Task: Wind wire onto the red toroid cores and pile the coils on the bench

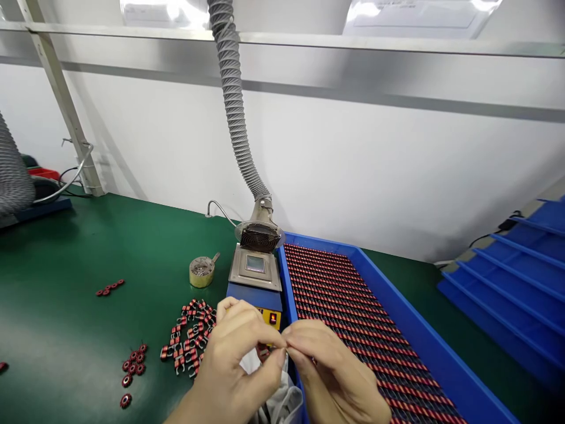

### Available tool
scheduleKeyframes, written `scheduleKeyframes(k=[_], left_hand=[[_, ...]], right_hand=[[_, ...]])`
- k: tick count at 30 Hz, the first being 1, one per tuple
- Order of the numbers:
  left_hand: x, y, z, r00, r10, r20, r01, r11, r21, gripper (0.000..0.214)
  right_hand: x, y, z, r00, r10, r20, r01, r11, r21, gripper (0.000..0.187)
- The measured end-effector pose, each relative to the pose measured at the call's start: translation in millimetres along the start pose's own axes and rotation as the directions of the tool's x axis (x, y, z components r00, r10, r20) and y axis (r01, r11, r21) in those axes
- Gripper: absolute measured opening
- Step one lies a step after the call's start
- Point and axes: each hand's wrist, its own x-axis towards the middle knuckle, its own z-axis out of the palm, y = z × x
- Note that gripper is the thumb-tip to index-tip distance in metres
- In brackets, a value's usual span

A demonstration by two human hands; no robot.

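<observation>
My left hand point(242, 359) and my right hand point(329, 368) meet in the lower middle, thumbs and forefingers pinched together at the tips. A small dark-red piece point(263, 351), apparently a wire-wound coil, shows between my left fingers, mostly hidden. What my right fingertips pinch is too small and covered to make out. Left of my left hand lies a pile of red-and-black coils point(189, 338) with silvery leads. Farther left is a smaller cluster of round red coils point(133, 366). Beyond my hands stands a blue solder pot point(255, 297) with a square metal top and a lit red switch.
A blue tray point(397, 318) with rows of coils lies to the right. Behind the pot hangs a grey extraction hose point(236, 112). A round tin point(202, 272) with a handled tool stands left of it. Stacked blue trays point(512, 282) are far right; several coils point(110, 287) lie left.
</observation>
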Motion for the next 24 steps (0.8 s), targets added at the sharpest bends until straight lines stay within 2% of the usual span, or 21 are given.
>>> scheduleKeyframes(k=[2, 3, 4, 6, 7, 8, 9, 10, 11, 13, 14, 17, 19, 20, 21, 22, 23, 24], left_hand=[[-4.0, -1.3, 3.1, 0.995, 0.096, -0.008, -0.093, 0.981, 0.171, 0.019], [-6.4, -2.0, 5.1, 0.989, 0.144, -0.034, -0.131, 0.958, 0.255, 0.019], [-8.7, -2.7, 7.1, 0.98, 0.187, -0.071, -0.155, 0.934, 0.322, 0.019], [-12.1, -3.8, 9.6, 0.963, 0.235, -0.133, -0.171, 0.912, 0.373, 0.019], [-12.7, -4.1, 9.4, 0.965, 0.228, -0.127, -0.17, 0.919, 0.357, 0.018], [-12.6, -4.2, 8.4, 0.974, 0.203, -0.101, -0.162, 0.934, 0.319, 0.018], [-11.7, -4.1, 6.4, 0.985, 0.164, -0.054, -0.145, 0.954, 0.261, 0.018], [-10.2, -3.9, 4.0, 0.993, 0.116, -0.008, -0.112, 0.975, 0.191, 0.019], [-8.3, -3.8, 1.3, 0.998, 0.062, 0.021, -0.064, 0.991, 0.117, 0.02], [-4.5, -3.7, -3.1, 0.996, -0.046, 0.076, 0.048, 0.999, -0.026, 0.02], [-3.1, -3.7, -4.2, 0.99, -0.087, 0.107, 0.096, 0.992, -0.08, 0.02], [-2.3, -3.7, -1.6, 0.978, -0.15, 0.147, 0.171, 0.975, -0.145, 0.019], [-5.1, -2.8, 4.4, 0.989, -0.126, 0.079, 0.134, 0.986, -0.101, 0.019], [-7.1, -1.9, 7.8, 0.995, -0.094, 0.025, 0.095, 0.994, -0.046, 0.02], [-9.3, -1.0, 10.8, 0.998, -0.048, -0.03, 0.049, 0.998, 0.032, 0.02], [-11.3, -0.1, 13.1, 0.997, 0.005, -0.079, 0.004, 0.993, 0.122, 0.021], [-12.9, 0.7, 14.4, 0.992, 0.058, -0.111, -0.034, 0.978, 0.206, 0.021], [-13.9, 1.3, 14.5, 0.988, 0.097, -0.123, -0.061, 0.961, 0.27, 0.02]], right_hand=[[-2.9, -2.9, 2.6, 0.991, 0.13, -0.04, -0.13, 0.991, 0.009, 0.023], [-4.3, -4.1, 3.4, 0.966, 0.252, -0.051, -0.249, 0.967, 0.06, 0.017], [-5.4, -4.9, 3.7, 0.917, 0.397, -0.038, -0.387, 0.909, 0.155, 0.018], [-6.3, -5.3, 2.7, 0.771, 0.626, 0.118, -0.615, 0.683, 0.394, 0.028], [-6.1, -5.1, 1.5, 0.714, 0.668, 0.209, -0.667, 0.56, 0.491, 0.032], [-5.5, -4.8, 0.0, 0.697, 0.666, 0.265, -0.673, 0.482, 0.561, 0.036], [-4.5, -4.5, -1.6, 0.719, 0.642, 0.266, -0.645, 0.474, 0.599, 0.038], [-3.3, -4.3, -3.1, 0.766, 0.605, 0.218, -0.595, 0.537, 0.598, 0.037], [-1.9, -4.2, -4.4, 0.82, 0.551, 0.153, -0.534, 0.641, 0.552, 0.033], [0.7, -3.8, -5.7, 0.913, 0.402, 0.069, -0.396, 0.835, 0.382, 0.011], [1.7, -3.4, -5.6, 0.943, 0.326, 0.064, -0.33, 0.895, 0.299, 0.012], [1.3, -1.3, -3.2, 0.99, 0.12, 0.077, -0.13, 0.982, 0.139, 0.04], [-1.8, -0.8, -0.5, 0.999, 0.025, 0.036, -0.026, 1.0, 0.016, 0.041], [-3.6, -1.1, 0.8, 1.0, 0.028, 0.004, -0.028, 0.999, -0.039, 0.034], [-5.3, -1.9, 1.7, 0.996, 0.084, -0.03, -0.086, 0.994, -0.068, 0.025], [-6.5, -2.8, 2.3, 0.98, 0.193, -0.053, -0.196, 0.979, -0.05, 0.018], [-7.0, -3.8, 2.3, 0.939, 0.339, -0.05, -0.339, 0.941, 0.023, 0.019], [-6.9, -4.6, 1.8, 0.876, 0.483, -0.001, -0.478, 0.868, 0.137, 0.027]])
